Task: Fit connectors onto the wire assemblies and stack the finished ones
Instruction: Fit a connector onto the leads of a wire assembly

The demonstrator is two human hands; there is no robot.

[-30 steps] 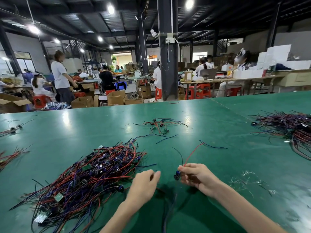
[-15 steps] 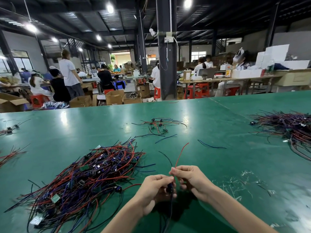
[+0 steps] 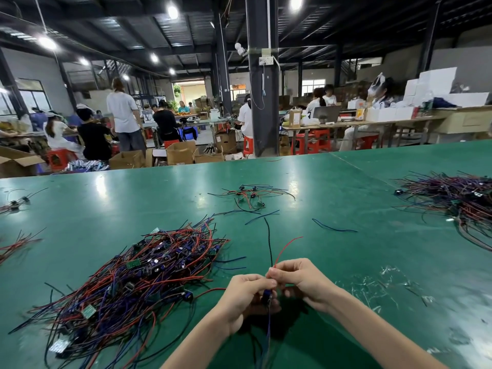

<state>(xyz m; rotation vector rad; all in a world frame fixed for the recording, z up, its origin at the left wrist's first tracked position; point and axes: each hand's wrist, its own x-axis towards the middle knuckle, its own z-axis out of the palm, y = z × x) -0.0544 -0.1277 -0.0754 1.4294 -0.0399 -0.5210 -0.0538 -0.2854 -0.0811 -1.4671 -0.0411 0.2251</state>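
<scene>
eng1: Green table [image 3: 133, 203], busy workshop behind it. What's the grip doing?

eng2: Both hands meet low centre of frame. The left hand [image 3: 245, 294] has its fingers curled, pinching a small dark-blue connector [image 3: 266, 298]. The right hand [image 3: 300, 280] pinches the red wire [image 3: 286, 247] and black wire [image 3: 269, 243] just above it, its fingertips touching the left's. Both wires stand up out of that pinch toward frame centre. A thin lead hangs below the connector.

eng1: Change vs a second ago?

eng2: Hands were apart then. The right alone held the piece and the left was curled beside it. The left has since closed in onto the connector. Reads as the fitting step under way. Seated or not, can't tell, because fingers hide the joint.

eng1: Pose?

eng2: Forearms enter from the bottom edge and converge. The shadow underneath suggests the hands are off the surface.

eng1: Stock?

eng2: Big wire pile [image 3: 138, 275] just left of the hands, second pile [image 3: 458, 201] at the right edge, small group [image 3: 250, 195] upper centre, loose blue wire [image 3: 332, 229] right of centre. Can't tell which is the finished stack.
</scene>
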